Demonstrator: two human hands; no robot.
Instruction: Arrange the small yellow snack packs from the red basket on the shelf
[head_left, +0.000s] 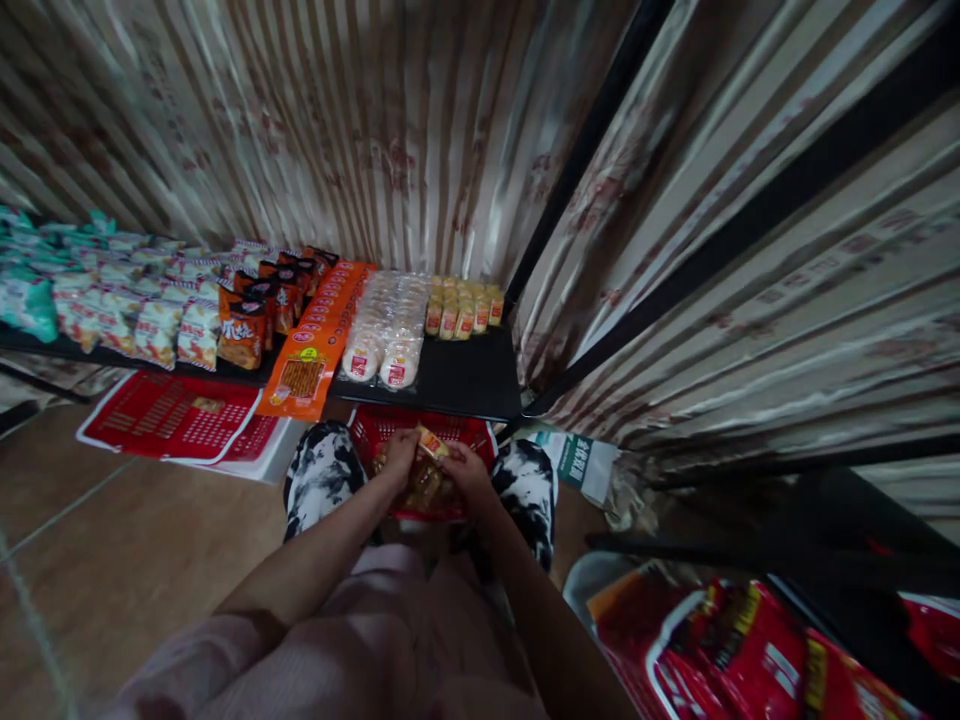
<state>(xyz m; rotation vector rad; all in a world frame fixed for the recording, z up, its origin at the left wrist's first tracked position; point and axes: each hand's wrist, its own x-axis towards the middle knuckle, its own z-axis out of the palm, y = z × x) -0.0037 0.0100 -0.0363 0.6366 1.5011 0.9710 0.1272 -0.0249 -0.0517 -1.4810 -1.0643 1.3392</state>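
Note:
Between my knees rests a red plastic basket (pixel 362 428) with several small yellow-wrapped snack packs (pixel 426 492) inside. Above it, my left hand (pixel 399 455) and my right hand (pixel 466 470) are closed on the two ends of one small wrapped snack (pixel 433 441), yellow with a red label. Just beyond, similar wrapped snacks (pixel 463 308) stand in rows at the right end of a black shelf (pixel 469 378). Beside them lie clear-wrapped round white cakes (pixel 379 330).
Leftward on the shelf are a long orange snack packet (pixel 319 335), orange-black bags (pixel 244 320), white bags (pixel 157 325) and green bags (pixel 26 300). A red basket (pixel 176 415) lies below. Black poles and curtains (pixel 405 140) border the shelf. Red packages (pixel 757 640) sit at lower right.

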